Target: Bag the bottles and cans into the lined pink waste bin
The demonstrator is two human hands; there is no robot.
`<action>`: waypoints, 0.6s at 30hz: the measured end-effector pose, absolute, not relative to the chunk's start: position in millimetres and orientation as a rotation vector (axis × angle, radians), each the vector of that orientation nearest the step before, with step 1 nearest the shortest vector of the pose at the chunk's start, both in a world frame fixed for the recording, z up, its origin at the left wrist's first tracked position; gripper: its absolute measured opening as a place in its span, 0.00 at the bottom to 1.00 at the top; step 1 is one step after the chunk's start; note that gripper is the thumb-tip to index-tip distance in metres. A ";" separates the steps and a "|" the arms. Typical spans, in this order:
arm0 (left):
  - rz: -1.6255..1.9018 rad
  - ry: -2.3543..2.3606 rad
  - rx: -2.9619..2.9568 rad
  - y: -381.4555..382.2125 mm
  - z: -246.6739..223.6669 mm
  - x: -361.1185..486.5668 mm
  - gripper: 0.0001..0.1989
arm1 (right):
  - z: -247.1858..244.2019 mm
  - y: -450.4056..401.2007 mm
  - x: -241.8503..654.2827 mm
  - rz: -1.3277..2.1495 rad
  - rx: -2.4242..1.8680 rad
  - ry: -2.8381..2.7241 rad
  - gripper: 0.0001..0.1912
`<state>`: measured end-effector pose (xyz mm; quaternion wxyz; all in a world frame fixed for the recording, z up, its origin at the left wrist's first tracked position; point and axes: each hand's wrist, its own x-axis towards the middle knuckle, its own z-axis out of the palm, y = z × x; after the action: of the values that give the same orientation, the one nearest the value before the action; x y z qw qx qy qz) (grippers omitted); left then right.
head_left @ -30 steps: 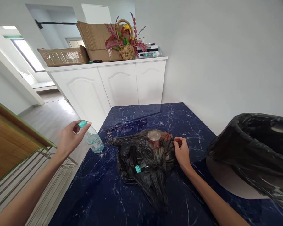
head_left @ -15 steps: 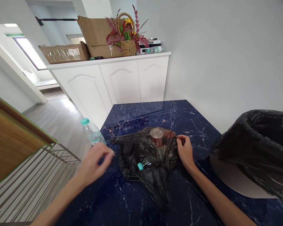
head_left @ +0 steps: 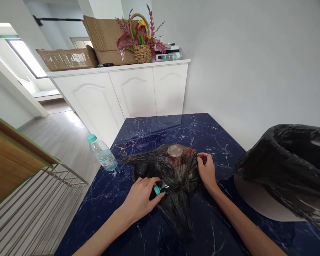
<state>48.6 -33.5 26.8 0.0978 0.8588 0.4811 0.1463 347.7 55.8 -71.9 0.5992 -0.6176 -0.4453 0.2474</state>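
A crumpled black plastic bag (head_left: 176,204) lies on the blue marbled table, its mouth facing left. Inside the mouth shows a bottle's teal cap (head_left: 156,190) and clear neck; the rest of that bottle is hidden. My left hand (head_left: 140,197) reaches in at the mouth, thumb and fingers apart on either side of the cap. My right hand (head_left: 206,169) pinches the bag's right edge. A clear plastic cup or lid (head_left: 175,150) with something reddish beside it shows at the bag's upper part. Left of the bag, an upright water bottle (head_left: 102,154) has a teal cap and some water.
At the right stands a bin lined with a black bag (head_left: 277,156). A metal rack (head_left: 40,209) is at the lower left, beside the table (head_left: 160,126). Behind, a white cabinet (head_left: 133,89) carries cardboard boxes (head_left: 69,59) and a flower basket (head_left: 142,54).
My left hand has moved right, from beside the standing water bottle to the teal cap in the bag's mouth. My right hand keeps its pinch on the bag.
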 end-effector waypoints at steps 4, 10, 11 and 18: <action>0.612 1.484 2.422 -42.3 34.0 46.2 0.16 | -71.5 56.1 347.9 0.580 -1.440 -1.038 0.15; 1.000 1.536 2.133 -58.6 66.1 28.8 0.11 | -71.3 55.2 347.7 0.602 -1.453 -1.041 0.16; 1.038 1.554 2.104 -61.5 70.5 24.9 0.11 | -71.5 55.1 347.8 0.604 -1.454 -1.040 0.16; 1.209 1.673 1.911 -80.6 94.2 2.6 0.14 | -73.7 55.8 348.5 0.606 -1.449 -1.039 0.16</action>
<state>2.6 -80.6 94.2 0.1635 0.6703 0.5867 0.4240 348.5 55.8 -73.7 0.5886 -0.6219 -0.4461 0.2604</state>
